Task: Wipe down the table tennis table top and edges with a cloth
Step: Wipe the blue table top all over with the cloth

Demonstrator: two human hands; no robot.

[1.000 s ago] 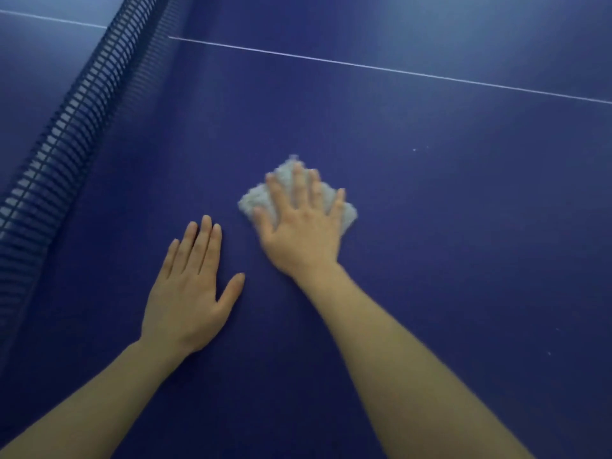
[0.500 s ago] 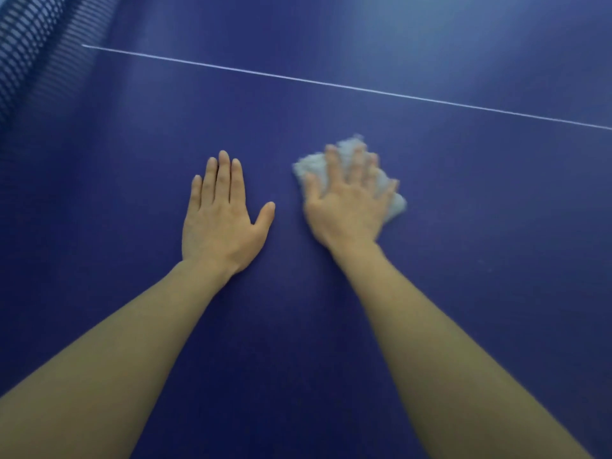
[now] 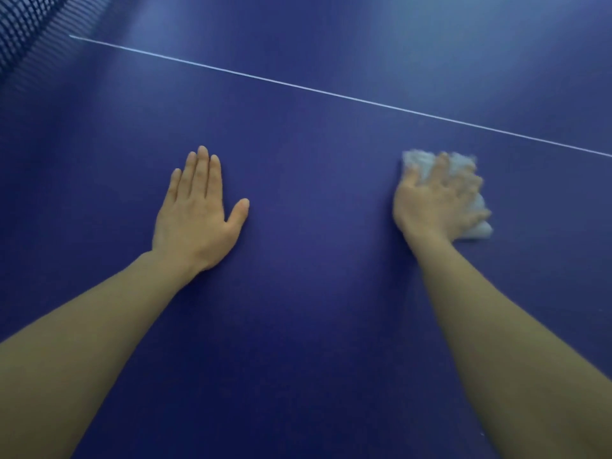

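Where right hand (image 3: pixel 437 200) blurs, cloth (image 3: pixel 477 226) mostly hidden, net (image 3: pixel 23 24) cut off

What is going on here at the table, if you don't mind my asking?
A person is wiping a blue table tennis table. The right hand presses a pale cloth flat on the surface, blurred with motion, just short of the white line. The left hand rests flat on the table, apart from the cloth. The net shows at the far left.
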